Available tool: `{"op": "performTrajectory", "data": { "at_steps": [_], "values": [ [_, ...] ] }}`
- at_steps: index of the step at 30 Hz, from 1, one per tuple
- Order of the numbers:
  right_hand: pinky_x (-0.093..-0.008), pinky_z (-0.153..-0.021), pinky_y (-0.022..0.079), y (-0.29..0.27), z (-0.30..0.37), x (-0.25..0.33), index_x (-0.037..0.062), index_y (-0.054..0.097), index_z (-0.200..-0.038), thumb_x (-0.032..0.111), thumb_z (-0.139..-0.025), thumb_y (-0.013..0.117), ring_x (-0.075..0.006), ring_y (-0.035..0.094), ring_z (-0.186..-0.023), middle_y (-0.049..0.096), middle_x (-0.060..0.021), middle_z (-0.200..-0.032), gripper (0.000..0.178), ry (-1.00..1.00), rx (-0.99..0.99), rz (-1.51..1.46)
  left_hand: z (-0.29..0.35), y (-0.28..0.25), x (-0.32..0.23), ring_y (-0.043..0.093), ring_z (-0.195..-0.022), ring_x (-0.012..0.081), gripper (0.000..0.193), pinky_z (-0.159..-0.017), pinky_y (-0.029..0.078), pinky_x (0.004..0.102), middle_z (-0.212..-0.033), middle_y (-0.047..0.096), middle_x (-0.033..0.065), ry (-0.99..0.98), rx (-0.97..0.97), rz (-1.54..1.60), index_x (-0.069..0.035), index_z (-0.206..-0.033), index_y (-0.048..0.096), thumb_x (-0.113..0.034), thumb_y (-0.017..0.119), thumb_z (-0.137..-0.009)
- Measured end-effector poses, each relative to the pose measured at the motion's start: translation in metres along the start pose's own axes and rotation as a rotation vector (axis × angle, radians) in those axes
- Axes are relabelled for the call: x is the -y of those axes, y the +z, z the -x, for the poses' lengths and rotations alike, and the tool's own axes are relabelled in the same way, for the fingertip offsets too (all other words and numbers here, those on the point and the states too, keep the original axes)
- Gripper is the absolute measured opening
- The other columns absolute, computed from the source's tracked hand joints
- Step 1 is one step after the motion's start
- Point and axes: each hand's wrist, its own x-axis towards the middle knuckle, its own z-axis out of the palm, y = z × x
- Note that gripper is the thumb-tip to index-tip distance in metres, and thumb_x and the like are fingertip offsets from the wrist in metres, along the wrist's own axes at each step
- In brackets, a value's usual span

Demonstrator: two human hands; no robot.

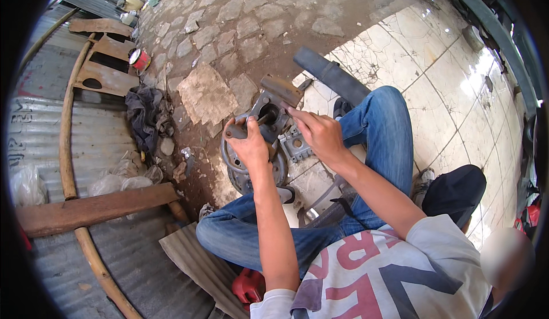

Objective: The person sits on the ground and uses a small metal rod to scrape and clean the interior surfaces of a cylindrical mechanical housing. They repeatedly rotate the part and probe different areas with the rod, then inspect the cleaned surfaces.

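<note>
My left hand point(250, 144) is closed around a grey metal rod with a thick rounded end point(235, 132). The rod's thin shaft point(265, 118) points into the round bore of a grey metal housing point(277, 125). My right hand point(321, 137) is on the other side of the housing, fingers bent together; what they grip is hidden. Just beyond its fingertips is a rusty brown, block-shaped metal piece point(281, 89). Under my right hand lies a flat grey casting with holes point(295, 145). Round metal parts point(278, 170) sit below my left hand.
A black rubber-like strip point(330, 74) lies across the cracked white tiles point(429, 50). A flat stone slab point(207, 94) and dark cloth point(150, 119) are to the left. A wooden plank point(97, 209) juts in from the left. Another person's knee point(456, 197) is at the right.
</note>
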Motion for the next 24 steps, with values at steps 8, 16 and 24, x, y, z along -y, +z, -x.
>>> {"op": "performTrajectory", "data": {
  "at_steps": [8, 16, 24],
  "values": [
    [-0.0378, -0.061, 0.053, 0.0, 0.004, -0.006, 0.0125, 0.067, -0.12, 0.006, -0.081, 0.069, -0.0281, 0.067, -0.064, 0.069, -0.0096, -0.077, 0.04, -0.014, 0.052, 0.049, -0.013, 0.002, 0.002, 0.056, -0.099, 0.0204, 0.043, -0.091, 0.045, 0.0331, -0.109, 0.055, 0.0133, 0.003, 0.003, -0.057, 0.001, -0.123, 0.042, -0.013, 0.067, -0.09],
    [-0.0387, -0.061, 0.054, 0.004, -0.003, 0.001, 0.016, 0.064, -0.127, 0.005, -0.081, 0.068, -0.0284, 0.066, -0.066, 0.068, -0.0104, -0.081, 0.048, -0.008, 0.084, 0.032, -0.022, 0.0, -0.006, 0.055, -0.096, 0.019, 0.039, -0.088, 0.045, 0.0315, -0.108, 0.056, 0.012, 0.006, 0.019, -0.087, 0.002, -0.119, 0.046, -0.013, 0.068, -0.09],
    [-0.0398, -0.06, 0.054, 0.0, -0.003, 0.005, 0.0177, 0.064, -0.126, 0.002, -0.083, 0.066, -0.0308, 0.066, -0.068, 0.067, -0.0114, -0.082, 0.047, 0.058, 0.101, -0.028, -0.012, 0.0, -0.004, 0.055, -0.095, 0.0182, 0.036, -0.087, 0.045, 0.0318, -0.106, 0.056, 0.0103, 0.019, 0.033, -0.074, 0.001, -0.114, 0.047, -0.013, 0.069, -0.089]
  ]
}}
